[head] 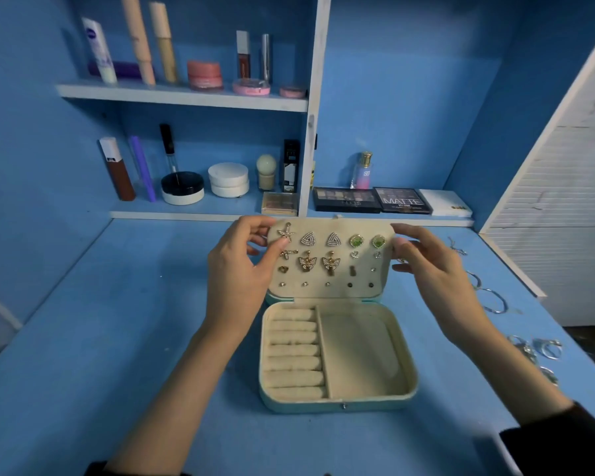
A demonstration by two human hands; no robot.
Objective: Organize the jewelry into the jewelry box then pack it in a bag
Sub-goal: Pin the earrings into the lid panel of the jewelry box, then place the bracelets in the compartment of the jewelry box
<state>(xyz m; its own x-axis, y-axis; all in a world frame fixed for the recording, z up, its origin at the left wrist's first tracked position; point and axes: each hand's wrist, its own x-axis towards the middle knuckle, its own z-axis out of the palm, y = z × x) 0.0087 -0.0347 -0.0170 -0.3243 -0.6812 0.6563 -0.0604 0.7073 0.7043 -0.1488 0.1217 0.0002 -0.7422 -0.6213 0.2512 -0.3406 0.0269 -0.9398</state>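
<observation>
Well — teal jewelry box (pixel 337 405), cream-lined

The left hand (pixel 241 273) and right hand (pixel 433 269) are bare, as are both forearms to near the elbows. The black right sleeve (pixel 564 444) ends in a plain cuff edge at the lower right of the frame. A sliver of the dark left sleeve (pixel 97 470) shows at the bottom edge.

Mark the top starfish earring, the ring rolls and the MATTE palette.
top starfish earring (pixel 285 232): head view, centre of the star.
ring rolls (pixel 294 350): head view, the middle roll.
MATTE palette (pixel 402 201): head view, the lettering on its lid.
</observation>
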